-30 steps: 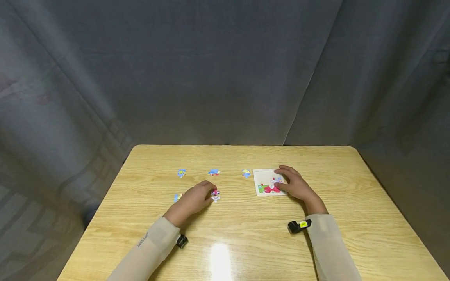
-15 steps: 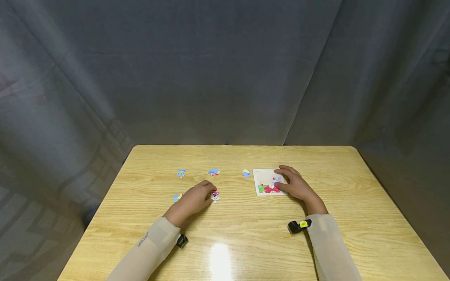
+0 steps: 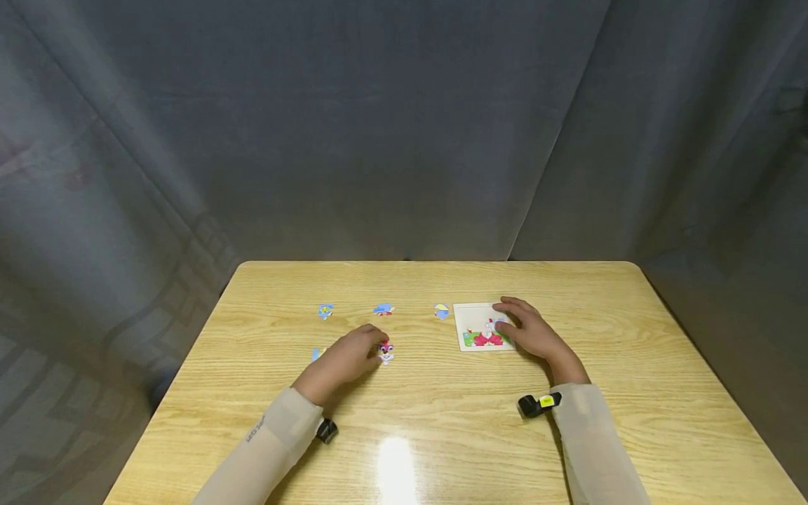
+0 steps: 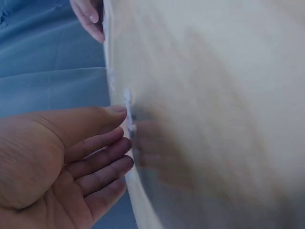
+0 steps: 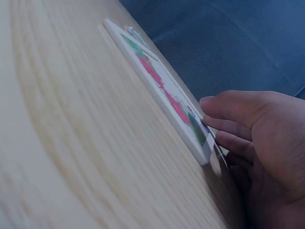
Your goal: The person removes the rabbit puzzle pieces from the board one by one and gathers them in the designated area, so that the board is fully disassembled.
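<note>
My left hand point(image 3: 346, 356) is at a puzzle piece point(image 3: 387, 353) with a pink and white animal face, left of the table's middle. Thumb and index finger pinch the piece's edges while it lies low on the tabletop; the left wrist view shows this piece point(image 4: 128, 109) edge-on at the thumb tip. My right hand point(image 3: 533, 335) rests by the right side of a white puzzle board point(image 3: 473, 315), fingers loosely bent, its thumb over the board. Red and green pieces point(image 3: 486, 339) fill the board's near row. The hand hides the board's right edge.
Several loose puzzle pieces lie left of the board: a blue and yellow one point(image 3: 442, 311), a blue and red one point(image 3: 384, 309) and one with a yellow figure point(image 3: 325, 311). Another piece point(image 3: 317, 354) is partly behind the left hand. Grey curtains point(image 3: 404, 140) surround the wooden table point(image 3: 442, 421).
My right thumb has shifted slightly up and away from the near row, and more green shows at that row's right end. The left hand has stayed almost still at its piece.
</note>
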{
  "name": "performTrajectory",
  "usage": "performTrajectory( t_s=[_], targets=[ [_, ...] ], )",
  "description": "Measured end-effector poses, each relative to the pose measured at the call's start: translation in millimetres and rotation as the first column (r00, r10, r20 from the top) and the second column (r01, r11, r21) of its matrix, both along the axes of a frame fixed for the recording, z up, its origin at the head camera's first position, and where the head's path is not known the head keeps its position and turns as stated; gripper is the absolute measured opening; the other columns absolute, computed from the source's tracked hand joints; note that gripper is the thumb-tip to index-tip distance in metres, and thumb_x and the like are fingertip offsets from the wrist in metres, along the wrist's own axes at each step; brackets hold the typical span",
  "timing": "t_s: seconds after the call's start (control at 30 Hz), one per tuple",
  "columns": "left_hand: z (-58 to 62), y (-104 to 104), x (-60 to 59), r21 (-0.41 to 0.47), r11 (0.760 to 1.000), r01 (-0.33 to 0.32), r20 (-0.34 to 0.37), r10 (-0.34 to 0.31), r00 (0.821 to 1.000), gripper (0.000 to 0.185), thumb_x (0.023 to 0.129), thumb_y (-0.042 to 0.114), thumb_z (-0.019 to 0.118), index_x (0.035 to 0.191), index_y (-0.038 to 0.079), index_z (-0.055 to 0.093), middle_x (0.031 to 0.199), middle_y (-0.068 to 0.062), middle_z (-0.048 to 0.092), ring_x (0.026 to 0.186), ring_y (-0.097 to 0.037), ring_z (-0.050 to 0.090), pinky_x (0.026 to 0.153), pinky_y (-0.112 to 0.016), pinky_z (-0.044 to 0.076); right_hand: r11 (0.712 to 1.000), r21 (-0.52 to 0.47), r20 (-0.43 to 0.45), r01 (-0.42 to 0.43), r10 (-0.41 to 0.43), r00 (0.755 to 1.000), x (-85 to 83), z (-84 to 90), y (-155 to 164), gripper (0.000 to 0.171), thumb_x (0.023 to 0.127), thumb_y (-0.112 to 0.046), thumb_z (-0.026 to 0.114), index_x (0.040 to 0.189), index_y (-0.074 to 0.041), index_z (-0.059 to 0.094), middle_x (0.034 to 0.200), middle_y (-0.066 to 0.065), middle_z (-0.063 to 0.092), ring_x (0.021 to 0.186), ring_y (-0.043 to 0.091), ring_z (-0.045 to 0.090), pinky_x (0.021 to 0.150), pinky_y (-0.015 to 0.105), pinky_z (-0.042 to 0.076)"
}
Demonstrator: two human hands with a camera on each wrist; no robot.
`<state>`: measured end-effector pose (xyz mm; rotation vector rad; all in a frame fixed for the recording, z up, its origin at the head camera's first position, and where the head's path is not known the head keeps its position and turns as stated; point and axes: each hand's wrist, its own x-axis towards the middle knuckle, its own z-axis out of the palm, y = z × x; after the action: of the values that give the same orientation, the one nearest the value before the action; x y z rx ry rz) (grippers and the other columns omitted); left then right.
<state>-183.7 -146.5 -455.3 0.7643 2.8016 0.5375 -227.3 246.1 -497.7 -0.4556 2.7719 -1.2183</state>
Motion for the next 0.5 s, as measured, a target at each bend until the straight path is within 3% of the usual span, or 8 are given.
performTrajectory(
  t_s=[0.23, 0.4, 0.5],
  targets=[
    [10.7, 10, -6.5, 0.045, 0.999, -0.016, 0.002, 0.016, 1.000, 0.047, 0.095, 0.020, 0.066, 0.137, 0.003, 0.053, 0.139, -0.012, 0.051, 0.124, -0.027, 0.052, 0.101, -0.038, 0.045, 0.999, -0.033, -0.036, -0.021, 0.020, 0.999, -2.0, 0.6, 4, 0.045, 0.098, -0.020, 0.059, 0.139, -0.001, 0.050, 0.151, 0.021, 0.032, 0.141, 0.044, 0.020, 0.110, 0.064, 0.018],
    [15.2, 27, -7.6, 0.083, 0.997, 0.001, 0.008, -0.002, 1.000, 0.054, 0.097, 0.025, 0.063, 0.144, 0.005, 0.045, 0.149, -0.015, 0.040, 0.129, -0.030, 0.048, 0.102, -0.039, 0.045, 0.998, -0.056, -0.019, -0.030, 0.029, 0.999, -1.2, -2.2, 8, 0.047, 0.097, -0.018, 0.061, 0.140, -0.002, 0.050, 0.151, 0.020, 0.034, 0.142, 0.043, 0.021, 0.111, 0.062, 0.019],
    [19.6, 40, -9.1, 0.108, 0.994, 0.019, -0.008, -0.018, 1.000, 0.055, 0.098, 0.028, 0.060, 0.146, 0.005, 0.043, 0.148, -0.012, 0.041, 0.132, -0.030, 0.044, 0.103, -0.040, 0.044, 0.997, -0.078, -0.018, -0.028, 0.027, 0.999, -0.9, -2.2, 9, 0.046, 0.097, -0.015, 0.061, 0.140, -0.002, 0.049, 0.150, 0.020, 0.034, 0.142, 0.043, 0.022, 0.111, 0.061, 0.019]
  ],
)
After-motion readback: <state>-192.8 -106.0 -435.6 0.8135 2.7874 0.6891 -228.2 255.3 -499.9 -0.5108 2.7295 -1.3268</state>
